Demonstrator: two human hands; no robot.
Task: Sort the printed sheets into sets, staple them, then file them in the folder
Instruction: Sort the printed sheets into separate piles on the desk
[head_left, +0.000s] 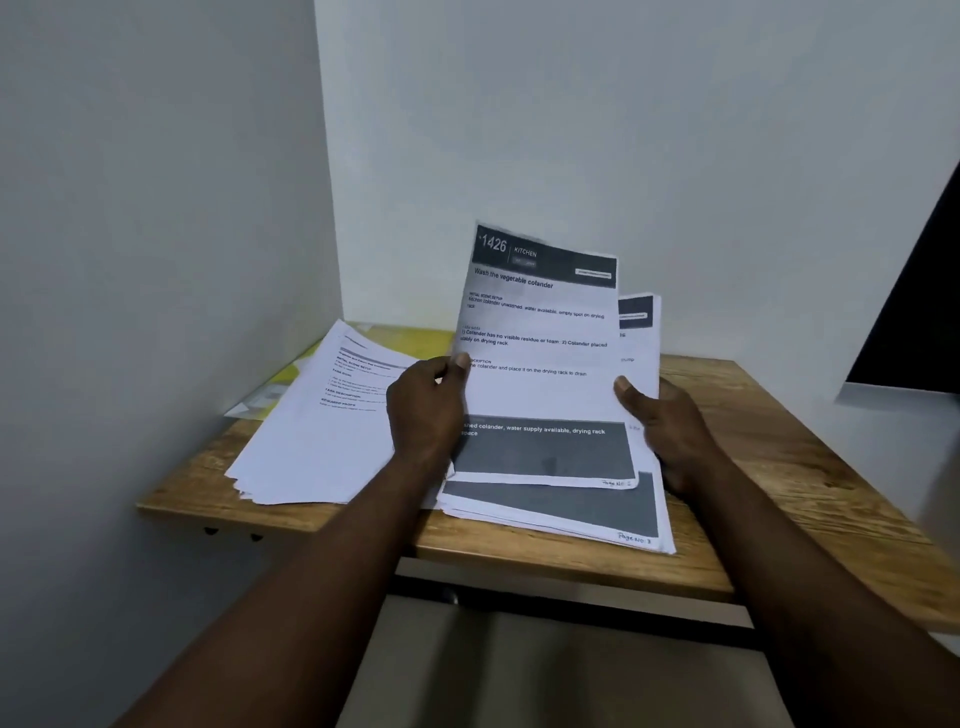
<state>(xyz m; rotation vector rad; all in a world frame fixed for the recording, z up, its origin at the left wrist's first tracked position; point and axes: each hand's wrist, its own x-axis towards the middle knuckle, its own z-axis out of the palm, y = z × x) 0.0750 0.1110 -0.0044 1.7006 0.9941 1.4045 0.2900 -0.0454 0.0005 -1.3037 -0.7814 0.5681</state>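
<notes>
Two bare arms reach in from the bottom. At the front edge of the wooden table (779, 467) lies a pile (556, 514) of printed sheets. Its top page has a grey block and the hand-written words "Page No: 3" in its near corner. The sheets in it are too many and too close to count.

Above this pile, the left hand (423, 410) pinches the left edge of the top sheet (540, 332), thumb in front, and holds it up. The right hand (670, 426) grips its right edge. Only the thumb shows there; the other fingers are hidden behind the paper.

The sheet reads "1426", "KITCHEN" and "Wash the vegetable colander". The note at its bottom corner is too blurry to read. A second sheet (641, 345) peeks out behind it, mostly hidden.

Near the table's left edge lies a second pile (317, 436), its print too small to read. One yellow folder (421, 340) sits under it at the back left corner, mostly covered. A dark shape (914, 291) is cut off at the right.
</notes>
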